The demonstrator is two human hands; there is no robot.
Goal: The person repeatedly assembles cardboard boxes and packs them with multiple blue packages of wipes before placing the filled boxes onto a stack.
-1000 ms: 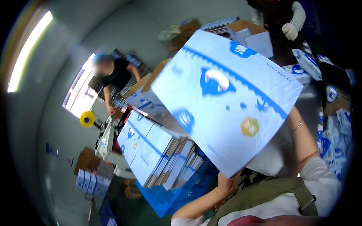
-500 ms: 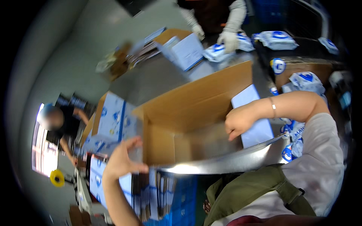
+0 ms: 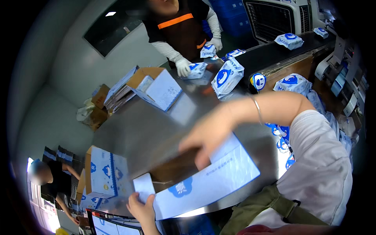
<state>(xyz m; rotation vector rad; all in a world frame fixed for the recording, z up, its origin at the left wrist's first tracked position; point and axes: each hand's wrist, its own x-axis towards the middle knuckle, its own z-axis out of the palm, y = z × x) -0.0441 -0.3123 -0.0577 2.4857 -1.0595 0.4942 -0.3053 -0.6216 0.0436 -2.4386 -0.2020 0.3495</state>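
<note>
Folding a white-and-blue printed cardboard carton (image 3: pixel 203 184) on the near edge of a grey steel table (image 3: pixel 141 129); right hand (image 3: pixel 207 135), blurred, fingers spread, pressing its flap; left hand (image 3: pixel 141 207) pinching the near-left flap. Best kept flat, creases square.

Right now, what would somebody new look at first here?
Probably the big white-and-blue carton at the near table edge, with the right hand blurred above it and the left hand gripping its lower corner. Then the blue-and-white packets across the steel table, where a gloved co-worker handles one.
</note>
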